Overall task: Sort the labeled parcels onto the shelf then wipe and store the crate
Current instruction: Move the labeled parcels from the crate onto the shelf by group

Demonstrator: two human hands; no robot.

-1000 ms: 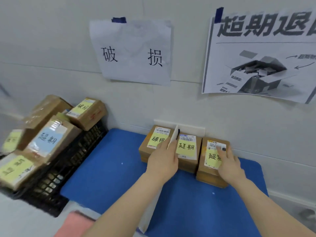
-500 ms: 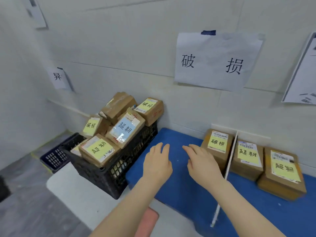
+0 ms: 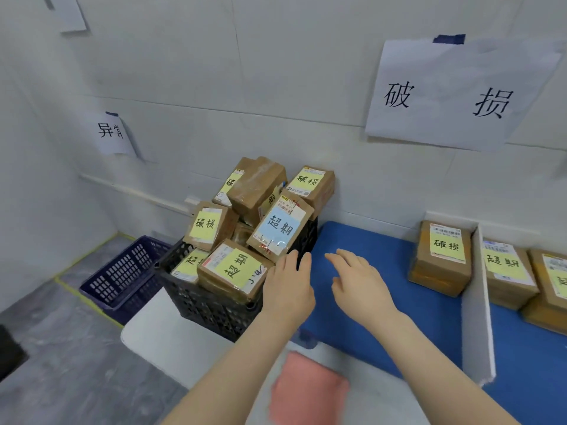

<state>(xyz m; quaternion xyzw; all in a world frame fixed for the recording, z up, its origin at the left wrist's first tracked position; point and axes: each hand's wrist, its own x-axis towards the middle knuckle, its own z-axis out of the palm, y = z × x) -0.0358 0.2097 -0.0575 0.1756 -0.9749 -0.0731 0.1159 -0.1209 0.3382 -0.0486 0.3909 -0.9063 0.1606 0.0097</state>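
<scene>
Both hands, left hand (image 3: 288, 286) and right hand (image 3: 359, 280), have left the shelved parcels, fingers loosely spread and holding nothing, nearing the black crate (image 3: 214, 305) for another.

Bright, soft, even light here, no hard shadows, only a faint one on the wall (image 3: 184, 72) just right of the black crate (image 3: 214, 308). Labels (image 3: 280, 225) in the crate read sharp. Below it, the pink cloth (image 3: 306, 391) smears into blur. Left of the crate, wall lines bow, wide-angle.
</scene>
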